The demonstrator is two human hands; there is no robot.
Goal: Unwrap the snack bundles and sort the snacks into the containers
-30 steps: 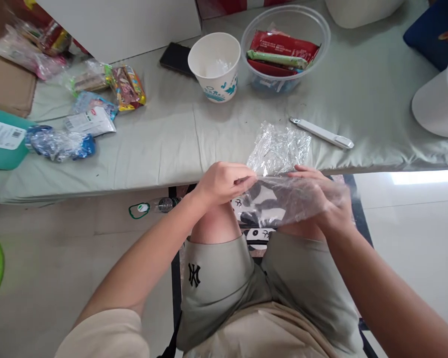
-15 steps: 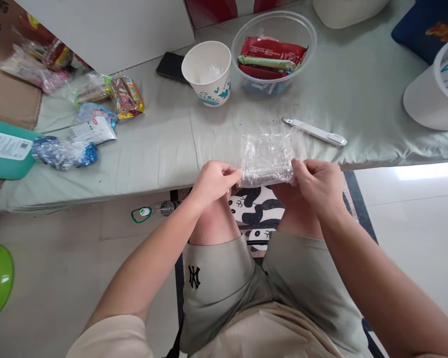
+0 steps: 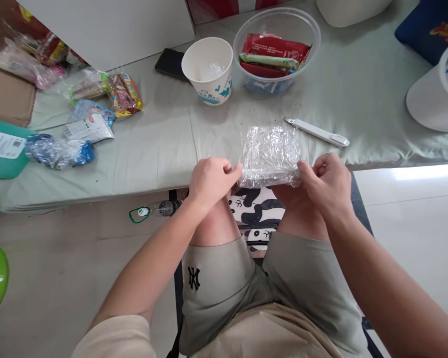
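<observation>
A crinkled clear plastic wrapper (image 3: 271, 151) is stretched flat at the front edge of the cloth-covered surface, above my knees. My left hand (image 3: 214, 179) pinches its lower left corner between thumb and fingers. On the other side, my right hand (image 3: 326, 184) grips the lower right corner the same way. Just beyond the right hand lies a white utility knife (image 3: 317, 133). Behind the wrapper stand a white paper cup (image 3: 209, 74) and a clear plastic bowl (image 3: 313, 37) with red and green packaged snacks (image 3: 274, 52) in it.
A black phone (image 3: 168, 63) lies behind the cup. Several wrapped snacks (image 3: 125, 94) and a teal container (image 3: 5, 149) are at the left, near a cardboard box (image 3: 11, 99). At the right stand a white cup (image 3: 431, 94) and a dark blue item (image 3: 429, 30). A plastic bottle (image 3: 164, 208) lies below.
My right hand has moved slightly right, and the wrapper is spread wider and flatter between my hands. Both hands keep their hold. The view has shifted a little.
</observation>
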